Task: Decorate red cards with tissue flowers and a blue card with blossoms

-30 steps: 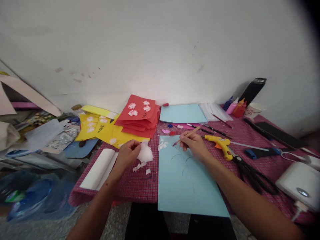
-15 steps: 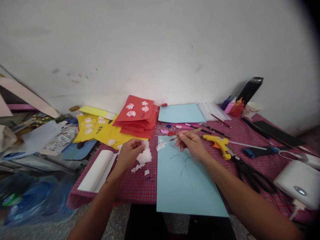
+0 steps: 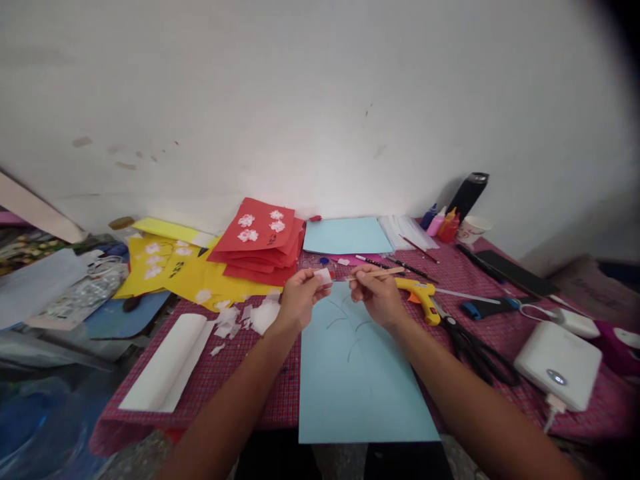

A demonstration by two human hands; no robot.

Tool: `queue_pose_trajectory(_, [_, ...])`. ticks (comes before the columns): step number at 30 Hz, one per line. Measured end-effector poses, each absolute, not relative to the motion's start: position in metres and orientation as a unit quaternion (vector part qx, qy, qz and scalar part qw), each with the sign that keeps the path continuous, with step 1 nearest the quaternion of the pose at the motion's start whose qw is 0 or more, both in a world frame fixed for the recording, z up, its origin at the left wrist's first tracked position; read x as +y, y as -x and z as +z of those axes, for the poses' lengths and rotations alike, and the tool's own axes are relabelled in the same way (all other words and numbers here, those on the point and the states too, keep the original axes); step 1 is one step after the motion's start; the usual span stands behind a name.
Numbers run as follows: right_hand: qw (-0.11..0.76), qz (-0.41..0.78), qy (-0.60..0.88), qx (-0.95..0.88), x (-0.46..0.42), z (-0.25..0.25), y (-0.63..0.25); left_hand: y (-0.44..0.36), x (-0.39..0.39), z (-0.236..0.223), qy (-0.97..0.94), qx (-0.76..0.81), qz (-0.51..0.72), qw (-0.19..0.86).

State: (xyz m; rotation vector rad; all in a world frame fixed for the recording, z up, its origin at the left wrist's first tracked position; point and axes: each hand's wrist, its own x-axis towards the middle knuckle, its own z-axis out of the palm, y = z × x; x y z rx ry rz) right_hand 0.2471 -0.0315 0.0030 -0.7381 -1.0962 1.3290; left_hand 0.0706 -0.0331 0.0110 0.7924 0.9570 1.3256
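My left hand [image 3: 303,297] pinches a small piece of white tissue paper [image 3: 325,275] above the top left of a light blue sheet [image 3: 345,400]. Opposite it, my right hand [image 3: 377,293] is closed round a paintbrush [image 3: 390,271] with a pale wooden handle; its tip is close to the tissue piece, and I cannot tell whether they touch. Thin curved dark lines run over the blue sheet. Torn white tissue paper [image 3: 265,315] lies on the checked cloth left of the sheet. The white petals at the sheet's top corner are mostly hidden behind my left hand.
Behind lie red cards [image 3: 260,230] with white flowers, yellow sheets [image 3: 195,273] and more blue paper [image 3: 345,235]. On the right are a yellow glue gun [image 3: 423,297], black scissors [image 3: 475,350], paint bottles [image 3: 445,223], a black flask [image 3: 467,197] and a white device [image 3: 560,363]. A folded white sheet [image 3: 167,363] lies left.
My left hand has moved right from the torn tissue to over the blue sheet, bringing a small piece. My right hand keeps the paintbrush near the sheet's top. The view has shifted slightly.
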Motion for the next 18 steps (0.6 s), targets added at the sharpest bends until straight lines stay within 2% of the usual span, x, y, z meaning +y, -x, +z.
queue_pose_trajectory(7, [0.571, 0.521, 0.358, -0.524, -0.031, -0.002, -0.245, -0.072, -0.037, -0.005, -0.339, 0.394, 0.571, 0.636])
queue_pose_trajectory(18, [0.559, 0.512, 0.350, -0.550, -0.031, -0.005, -0.243, -0.072, -0.040, -0.008, -0.361, 0.379, 0.566, 0.637])
